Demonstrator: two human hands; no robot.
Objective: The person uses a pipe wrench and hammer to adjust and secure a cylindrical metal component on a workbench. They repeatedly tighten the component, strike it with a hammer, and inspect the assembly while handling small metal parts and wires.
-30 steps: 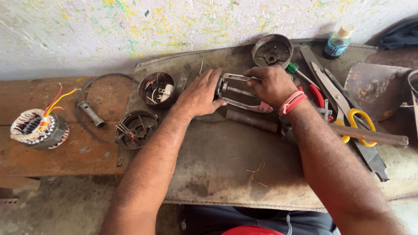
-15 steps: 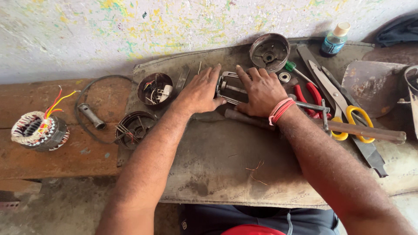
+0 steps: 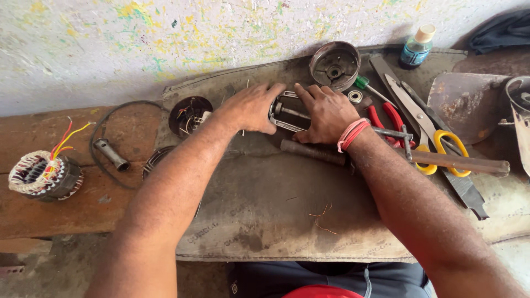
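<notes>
Steel puller frame [image 3: 288, 113] lies on the surface between my hands — left hand [image 3: 251, 107] fingers curled on its near end, right hand [image 3: 327, 113] fingers pressed flat over its far side.

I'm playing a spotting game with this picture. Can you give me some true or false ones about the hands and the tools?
1. Both hands rest on the shiny metal puller frame. True: left hand, right hand.
2. The yellow-handled scissors lie left of the hands. False: they lie to the right.
3. The right wrist wears a pink-and-red band. True.
4. The wound motor coil with coloured wires sits on the grey mat. False: it sits on the wooden bench.
</notes>
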